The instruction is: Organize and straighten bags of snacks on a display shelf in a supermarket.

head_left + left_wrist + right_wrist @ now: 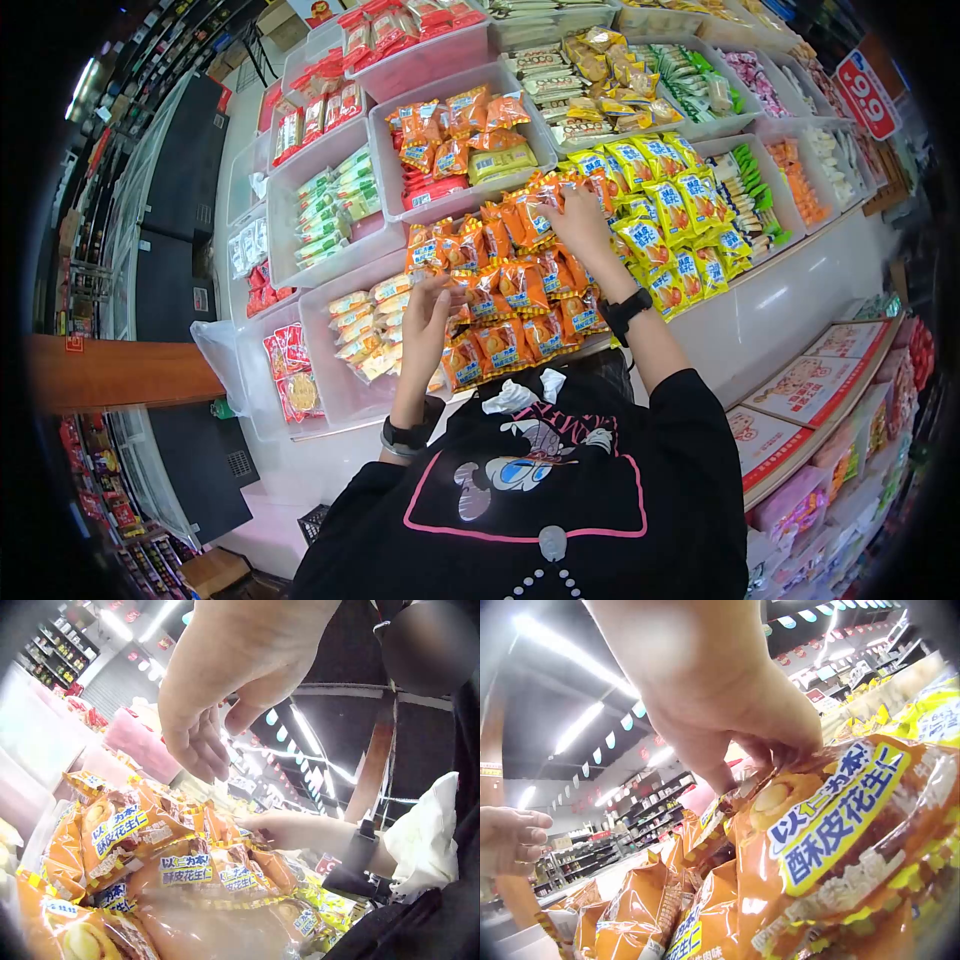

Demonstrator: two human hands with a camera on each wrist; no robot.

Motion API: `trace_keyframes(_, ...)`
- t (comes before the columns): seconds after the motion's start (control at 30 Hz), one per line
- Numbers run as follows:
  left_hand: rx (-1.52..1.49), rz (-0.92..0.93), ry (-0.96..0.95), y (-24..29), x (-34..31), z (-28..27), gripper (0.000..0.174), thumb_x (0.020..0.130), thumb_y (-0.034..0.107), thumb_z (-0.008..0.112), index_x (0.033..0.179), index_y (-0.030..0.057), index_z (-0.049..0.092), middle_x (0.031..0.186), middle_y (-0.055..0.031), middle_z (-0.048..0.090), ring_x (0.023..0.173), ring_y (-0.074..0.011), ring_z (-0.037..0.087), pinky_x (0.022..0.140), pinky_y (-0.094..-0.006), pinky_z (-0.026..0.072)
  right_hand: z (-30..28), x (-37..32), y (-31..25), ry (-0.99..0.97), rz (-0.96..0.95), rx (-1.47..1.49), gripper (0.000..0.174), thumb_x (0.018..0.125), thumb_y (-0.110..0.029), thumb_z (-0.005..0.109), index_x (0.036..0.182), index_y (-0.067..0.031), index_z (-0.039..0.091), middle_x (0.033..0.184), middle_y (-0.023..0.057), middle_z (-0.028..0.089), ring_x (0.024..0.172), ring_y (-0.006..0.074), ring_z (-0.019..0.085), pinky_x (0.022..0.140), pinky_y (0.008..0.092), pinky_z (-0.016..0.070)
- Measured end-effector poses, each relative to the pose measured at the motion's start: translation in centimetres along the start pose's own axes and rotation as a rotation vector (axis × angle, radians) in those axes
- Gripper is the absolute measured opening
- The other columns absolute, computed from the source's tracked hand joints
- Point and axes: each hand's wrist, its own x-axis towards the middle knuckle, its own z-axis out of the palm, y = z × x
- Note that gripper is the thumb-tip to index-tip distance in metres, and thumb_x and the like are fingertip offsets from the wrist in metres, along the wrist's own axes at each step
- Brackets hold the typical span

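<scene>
Orange snack packets [520,290] with yellow-edged seals and pictures of peanuts are laid in rows at the front of the display. My right hand [580,225] reaches to the back of these rows. In the right wrist view its thumb and fingers [724,778] pinch the top of one orange peanut packet [840,825]. Over the left end of the rows hovers my left hand [428,315]. Its fingers [202,754] hang loosely curled above the packets [124,832], with nothing held. Each wrist wears a black band.
Yellow packets [665,210] adjoin the orange ones on the right. To the left stands a clear bin [320,340] of pale wrapped snacks. Behind, another bin [385,150] holds more orange packets. A red price sign [865,95] stands at the far right.
</scene>
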Motion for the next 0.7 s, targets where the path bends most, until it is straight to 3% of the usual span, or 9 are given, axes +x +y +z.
trace_keyframes(0.1,0.008,0.012,-0.006,-0.4,0.1,-0.1,0.024,0.097,0.012,0.045,0.118,0.0008,0.047,0.104,-0.0114,0.061,0.095,-0.0180,0.061,0.083,-0.0298,0.0488,-0.7,-0.1,-0.4,0.093,-0.050,-0.088,0.046,0.080,-0.034,0.067,0.105,0.0027,0.055,0.110,0.0216,0.051,0.103,0.0360,0.048,0.088,0.0436,0.0419)
trace_keyframes(0.17,0.014,0.007,0.002,-0.2,0.0,0.0,0.024,0.097,0.012,0.045,0.117,0.0008,0.048,0.103,-0.0111,0.061,0.095,-0.0176,0.061,0.083,-0.0296,0.0487,-1.3,-0.1,-1.1,0.027,-0.016,-0.132,0.050,0.080,-0.033,0.068,0.113,0.0004,0.051,0.118,0.0209,0.047,0.111,0.0355,0.044,0.093,0.0451,0.0383)
trace_keyframes(0.23,0.002,0.009,0.001,-0.4,0.0,0.0,0.023,0.097,0.012,0.046,0.117,0.0008,0.049,0.103,-0.0110,0.061,0.094,-0.0173,0.061,0.083,-0.0293,0.0487,-1.3,-0.6,-1.6,0.214,-0.295,-0.175,0.054,0.083,-0.038,0.063,0.123,-0.0047,0.050,0.126,0.0197,0.045,0.121,0.0364,0.040,0.102,0.0514,0.0298)
trace_keyframes(0.27,-0.010,0.011,0.000,-0.5,0.0,0.1,0.023,0.097,0.011,0.046,0.116,0.0008,0.049,0.103,-0.0109,0.061,0.094,-0.0171,0.061,0.083,-0.0290,0.0486,-1.1,-0.9,-2.0,0.214,-0.294,-0.173,0.054,0.083,-0.038,0.063,0.123,-0.0047,0.050,0.126,0.0197,0.045,0.121,0.0364,0.040,0.102,0.0514,0.0298)
trace_keyframes(0.33,0.010,0.007,-0.015,-1.0,0.2,0.1,0.024,0.097,0.012,0.046,0.117,0.0006,0.049,0.103,-0.0116,0.062,0.094,-0.0179,0.062,0.082,-0.0302,0.0493,-0.9,-1.8,-2.6,0.174,-0.420,-0.373,0.057,0.087,-0.046,0.055,0.134,-0.0156,0.045,0.139,0.0173,0.037,0.130,0.0370,0.032,0.107,0.0578,0.0185)
trace_keyframes(0.37,0.028,0.005,-0.032,-1.2,0.2,0.2,0.024,0.097,0.013,0.046,0.117,0.0003,0.048,0.104,-0.0123,0.062,0.094,-0.0187,0.062,0.082,-0.0314,0.0500,-0.1,-2.1,-1.9,0.172,-0.419,-0.372,0.057,0.087,-0.046,0.055,0.134,-0.0156,0.045,0.139,0.0173,0.037,0.130,0.0370,0.032,0.107,0.0578,0.0185)
trace_keyframes(0.43,0.048,0.005,-0.050,-0.9,0.4,0.3,0.024,0.097,0.013,0.046,0.117,0.0004,0.049,0.103,-0.0115,0.062,0.093,-0.0180,0.062,0.081,-0.0309,0.0498,1.6,-2.4,-0.2,0.079,-0.394,-0.401,0.056,0.088,-0.052,0.048,0.137,-0.0250,0.042,0.146,0.0149,0.029,0.133,0.0374,0.028,0.108,0.0603,0.0140)
trace_keyframes(0.57,0.100,0.100,-0.124,1.1,2.3,-1.2,0.022,0.096,0.013,0.048,0.114,0.0010,0.051,0.101,-0.0099,0.063,0.092,-0.0167,0.062,0.080,-0.0293,0.0490,2.1,-2.4,0.3,0.067,-0.381,-0.414,0.057,0.088,-0.051,0.048,0.138,-0.0247,0.041,0.148,0.0147,0.025,0.134,0.0378,0.027,0.109,0.0577,0.0128)
trace_keyframes(0.7,0.169,0.142,-0.027,5.0,6.1,-3.7,0.020,0.096,0.009,0.047,0.112,-0.0002,0.053,0.096,-0.0071,0.062,0.091,-0.0141,0.061,0.081,-0.0273,0.0476,1.8,-2.5,0.2,0.055,-0.369,-0.398,0.055,0.088,-0.050,0.048,0.137,-0.0246,0.043,0.149,0.0146,0.025,0.134,0.0376,0.026,0.110,0.0559,0.0121)
